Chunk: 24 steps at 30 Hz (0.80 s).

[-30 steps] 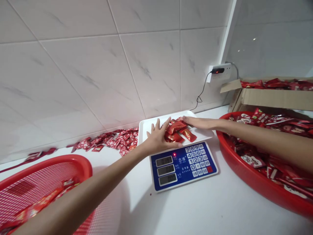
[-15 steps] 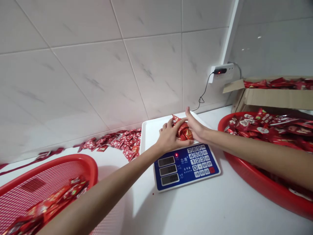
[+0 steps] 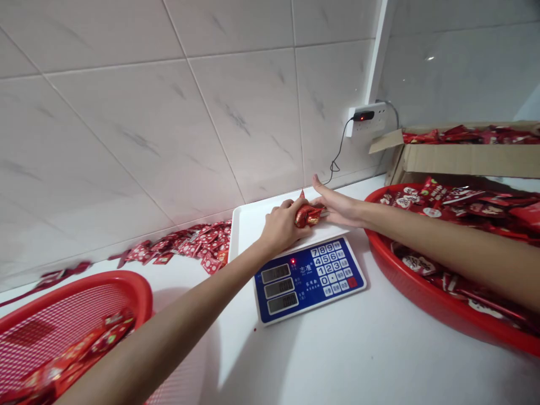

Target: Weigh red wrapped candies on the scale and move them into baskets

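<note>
While the hands (image 3: 280, 228) (image 3: 340, 207) cup them — left curled, right thumb raised — packets (image 3: 307, 216) shine red-gold.

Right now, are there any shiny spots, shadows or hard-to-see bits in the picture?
In the head view, a small bright glint on the grey wall at upper right; in the head view, a soft shadow on the white tabletop before the scale; same view, its number keys look clear, its top display too faint to read.

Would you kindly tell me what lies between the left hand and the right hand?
In the head view, a small bunch of red wrapped packets lies between the left hand and the right hand, over the white tray.
</note>
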Motion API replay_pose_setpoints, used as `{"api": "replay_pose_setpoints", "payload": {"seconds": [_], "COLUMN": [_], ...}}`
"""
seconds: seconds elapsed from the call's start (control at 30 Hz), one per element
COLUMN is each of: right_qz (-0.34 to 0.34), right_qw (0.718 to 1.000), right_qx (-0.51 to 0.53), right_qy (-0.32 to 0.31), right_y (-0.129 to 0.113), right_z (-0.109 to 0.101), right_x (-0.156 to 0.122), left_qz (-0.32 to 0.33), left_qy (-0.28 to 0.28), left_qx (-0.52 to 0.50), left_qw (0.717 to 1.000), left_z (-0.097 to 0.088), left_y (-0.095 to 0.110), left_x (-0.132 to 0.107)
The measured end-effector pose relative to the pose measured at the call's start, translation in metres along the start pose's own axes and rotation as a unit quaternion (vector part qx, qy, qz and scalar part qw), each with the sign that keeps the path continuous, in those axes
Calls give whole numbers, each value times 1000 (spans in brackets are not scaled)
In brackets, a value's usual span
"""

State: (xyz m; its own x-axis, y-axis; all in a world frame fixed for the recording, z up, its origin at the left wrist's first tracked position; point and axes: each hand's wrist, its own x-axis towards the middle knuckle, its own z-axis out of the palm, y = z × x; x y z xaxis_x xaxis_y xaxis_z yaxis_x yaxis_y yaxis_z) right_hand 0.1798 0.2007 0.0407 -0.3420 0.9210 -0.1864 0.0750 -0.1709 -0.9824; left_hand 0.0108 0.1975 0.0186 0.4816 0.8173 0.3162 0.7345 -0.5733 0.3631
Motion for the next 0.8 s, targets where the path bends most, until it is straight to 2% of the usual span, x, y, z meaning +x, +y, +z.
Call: {"api": "replay_pose_setpoints", "payload": {"seconds": [0.17,0.27,0.37,0.47,0.57,0.67,0.73,0.8], "right_qz": [-18,-8,-31,-50,-100,-74,-42,-57], "right_qw": [988,985,984,980,949,899,888,873], "right_qx": [18,10,-72,-152,-284,-426,-456,-484], "right_qy": [155,174,159,121,93,73,49,15], "right_y": [-3,-4,-3,-2,-2,-2,-2,-1], "right_z": [-12,-16,-13,-4,11,28,39,47], "right_x": [-11,-17,-17,-13,-7,3,13,26], "left_qz": [32,15,-15,-40,-59,-76,-95,-120], "left_qy": [34,69,104,125,125,104,96,112], "left_qx": [-50,-93,-161,-243,-310,-349,-368,-392], "left_qw": [998,993,981,961,941,928,920,905], "left_z": [1,0,-10,-28,-49,-68,-80,-92], "left_y": [-8,-14,-23,-29,-29,-26,-23,-22], "left_x": [4,7,14,24,24,9,-7,-22]}}
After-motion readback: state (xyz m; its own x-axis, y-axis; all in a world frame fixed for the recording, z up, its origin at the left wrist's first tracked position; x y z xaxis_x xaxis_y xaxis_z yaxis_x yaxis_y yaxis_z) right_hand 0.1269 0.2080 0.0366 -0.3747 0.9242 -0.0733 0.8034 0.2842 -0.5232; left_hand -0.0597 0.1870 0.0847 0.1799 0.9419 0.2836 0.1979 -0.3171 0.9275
